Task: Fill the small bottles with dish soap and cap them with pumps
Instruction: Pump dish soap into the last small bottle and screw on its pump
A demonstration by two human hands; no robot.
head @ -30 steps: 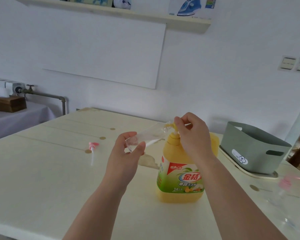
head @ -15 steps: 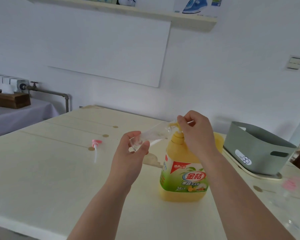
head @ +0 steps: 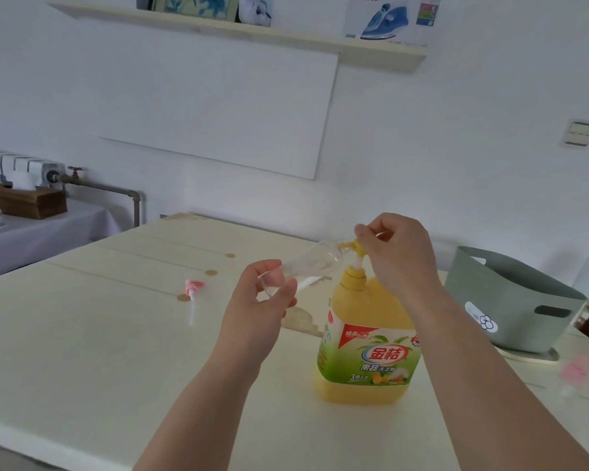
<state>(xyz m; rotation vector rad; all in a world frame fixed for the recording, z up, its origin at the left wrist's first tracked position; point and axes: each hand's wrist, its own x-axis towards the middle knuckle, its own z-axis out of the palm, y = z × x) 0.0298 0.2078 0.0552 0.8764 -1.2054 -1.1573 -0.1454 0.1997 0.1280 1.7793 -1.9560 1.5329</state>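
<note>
One cream table (head: 82, 351) holds soap jug (head: 368, 334) and basket (head: 510, 300).

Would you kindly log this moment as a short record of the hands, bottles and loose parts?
left hand: grips small clear bottle, tilted, mouth at pump head
right hand: curled over pump head of yellow dish soap jug
loose pink pump: lies on table, left of the hands
grey basket: right of jug
</note>
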